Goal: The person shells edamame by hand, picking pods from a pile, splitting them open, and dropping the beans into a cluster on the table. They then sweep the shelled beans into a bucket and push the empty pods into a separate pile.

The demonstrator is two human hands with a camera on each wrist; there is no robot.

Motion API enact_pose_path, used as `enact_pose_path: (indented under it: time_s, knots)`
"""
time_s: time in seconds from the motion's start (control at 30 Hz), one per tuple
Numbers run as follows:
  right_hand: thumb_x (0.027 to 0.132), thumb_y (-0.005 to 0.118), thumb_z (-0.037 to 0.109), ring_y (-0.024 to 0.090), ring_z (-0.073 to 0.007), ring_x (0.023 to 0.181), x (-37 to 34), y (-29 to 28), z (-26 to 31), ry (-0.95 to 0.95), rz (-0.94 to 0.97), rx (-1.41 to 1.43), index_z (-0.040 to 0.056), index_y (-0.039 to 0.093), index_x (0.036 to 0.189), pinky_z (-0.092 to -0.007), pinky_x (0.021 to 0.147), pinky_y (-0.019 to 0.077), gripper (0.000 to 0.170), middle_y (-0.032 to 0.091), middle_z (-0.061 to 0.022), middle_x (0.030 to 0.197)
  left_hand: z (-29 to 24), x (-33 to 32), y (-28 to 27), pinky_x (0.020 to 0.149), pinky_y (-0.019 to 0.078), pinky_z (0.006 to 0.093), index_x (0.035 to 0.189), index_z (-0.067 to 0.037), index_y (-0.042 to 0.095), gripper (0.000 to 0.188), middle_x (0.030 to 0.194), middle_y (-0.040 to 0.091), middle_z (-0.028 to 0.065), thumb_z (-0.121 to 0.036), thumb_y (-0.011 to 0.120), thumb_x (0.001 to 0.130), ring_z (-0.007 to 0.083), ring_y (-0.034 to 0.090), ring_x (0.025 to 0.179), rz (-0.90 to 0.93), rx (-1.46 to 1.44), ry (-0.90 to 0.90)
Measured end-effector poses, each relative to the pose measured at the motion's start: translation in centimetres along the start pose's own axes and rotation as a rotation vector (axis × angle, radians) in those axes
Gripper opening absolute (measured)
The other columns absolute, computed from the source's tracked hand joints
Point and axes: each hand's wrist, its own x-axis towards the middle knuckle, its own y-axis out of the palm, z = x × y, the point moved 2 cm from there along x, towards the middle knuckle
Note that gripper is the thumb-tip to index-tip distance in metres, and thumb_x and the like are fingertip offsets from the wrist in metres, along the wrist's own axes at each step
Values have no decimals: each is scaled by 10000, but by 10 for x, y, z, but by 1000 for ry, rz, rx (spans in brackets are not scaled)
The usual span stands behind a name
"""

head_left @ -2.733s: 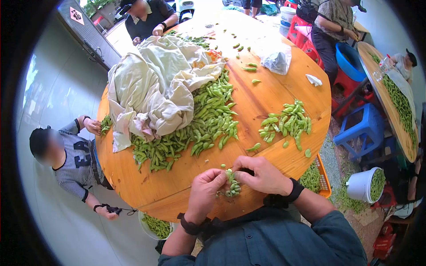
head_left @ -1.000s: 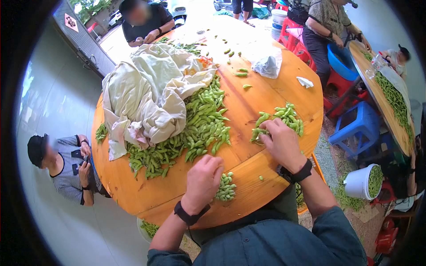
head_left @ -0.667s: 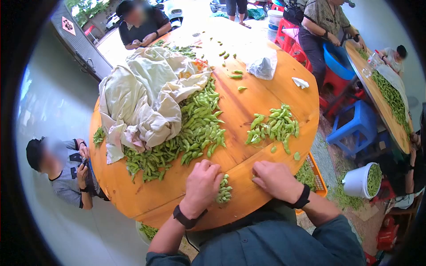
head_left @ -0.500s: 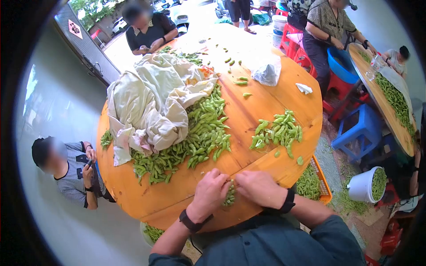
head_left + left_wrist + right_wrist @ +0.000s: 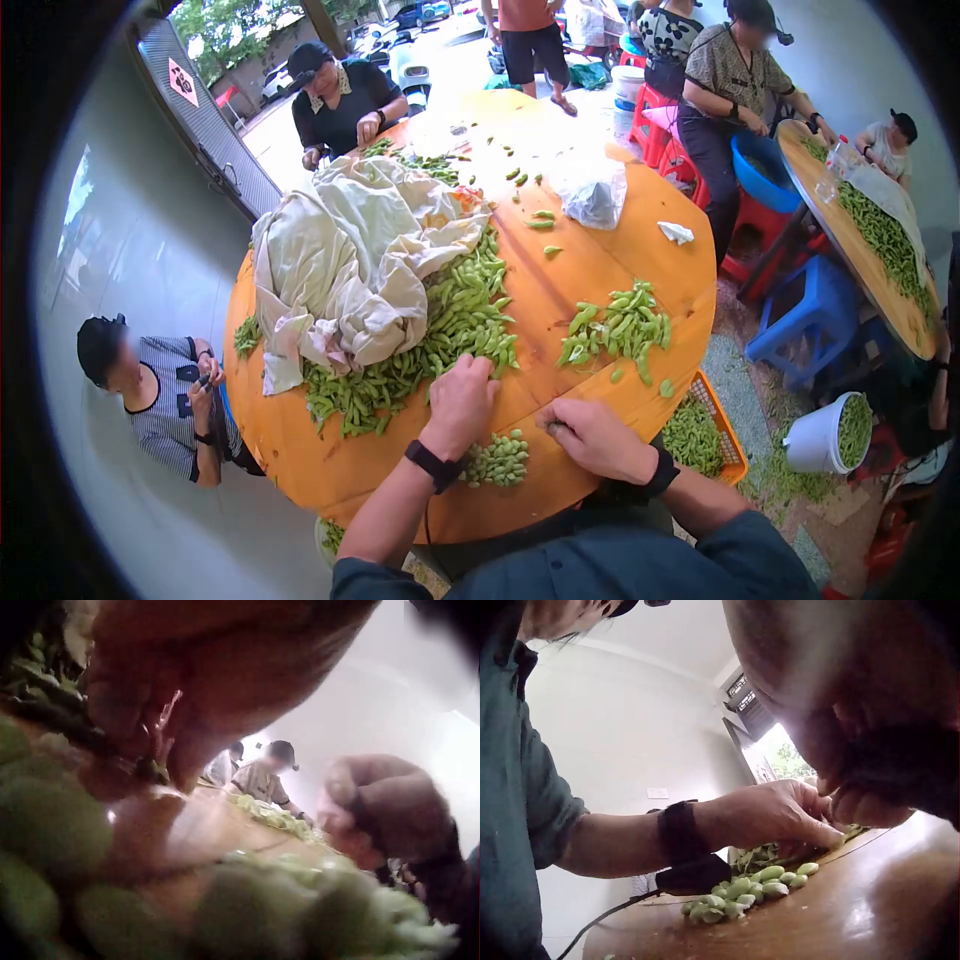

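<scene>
Green pods (image 5: 475,300) lie in a big heap on the round wooden table (image 5: 400,480). My left hand (image 5: 462,402) is at the heap's near right edge, fingers bent down. The left wrist view shows a thin stem (image 5: 166,724) at this hand's fingertips (image 5: 180,769), which appear to pinch a pod. Between my hands and nearer me sits a little pile of shelled beans (image 5: 498,460), also in the right wrist view (image 5: 739,892). My right hand (image 5: 597,440) hovers right of the beans, fingers curled; whether it holds anything is unclear.
A crumpled cloth (image 5: 340,260) covers part of the heap. Loose pods (image 5: 620,325) lie to the right, with a plastic bag (image 5: 595,195) beyond. Below the table's right edge stands an orange crate (image 5: 725,430). People sit at the left (image 5: 170,400) and far side (image 5: 345,100).
My hands, close together over the beans half a second ago, have parted. The left has moved up to the heap, the right slightly right and down, and the bean pile is now uncovered.
</scene>
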Motion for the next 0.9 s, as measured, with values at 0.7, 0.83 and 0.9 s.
enact_pose_path:
  time_s: [0.7,0.83,0.9]
  knots:
    - [896,592,105,684,-357,818,22,18,11,107,-25,39,-14,639,1056,-401,720,538,205,688,-210,894,-17,-68,-5,586,480,191,1042,12,648,151,836,648,-11,-97,637,939,41,597,694,103,-1106,-403]
    - [892,592,97,683,-359,796,22,20,12,91,-36,17,-9,642,1039,-402,690,534,188,686,-210,859,-18,-72,-2,594,480,190,1032,7,647,146,842,650,-17,-106,642,939,38,596,699,71,-1059,-391]
    - [891,593,96,679,-365,779,22,21,14,82,-49,4,-7,637,1022,-406,677,532,172,681,-209,846,-21,-74,-2,591,472,186,1003,1,650,129,827,650,-22,-107,655,933,31,583,689,48,-1103,-427]
